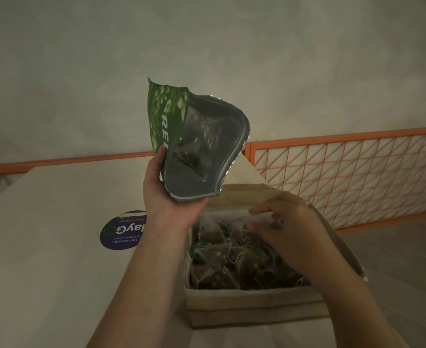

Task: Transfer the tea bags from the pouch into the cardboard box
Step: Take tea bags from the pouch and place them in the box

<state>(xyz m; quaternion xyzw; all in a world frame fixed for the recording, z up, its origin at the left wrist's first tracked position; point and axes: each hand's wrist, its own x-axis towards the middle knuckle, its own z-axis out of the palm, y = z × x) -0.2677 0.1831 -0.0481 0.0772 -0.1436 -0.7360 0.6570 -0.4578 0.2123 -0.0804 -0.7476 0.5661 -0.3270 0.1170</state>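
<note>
Fingers (199, 204) of the left hand (171, 197) are curled under the lower edge of the green pouch (201, 144), with the thumb pressed on its printed face, so the pouch is gripped and held above the box's eleven-o'clock corner. Its long axis runs from about five o'clock up to eleven, and its opened mouth is turned toward the camera (a few tea bags are seen inside). The cardboard box (252, 305) is set on a pale table (43, 247), filled with pyramid tea bags (222, 254). At its two-o'clock side the right hand (289, 222) is held over the bags, fingers bent; whether anything is pinched cannot be told. A round purple sticker (124, 231) lies at the box's nine o'clock.
</note>
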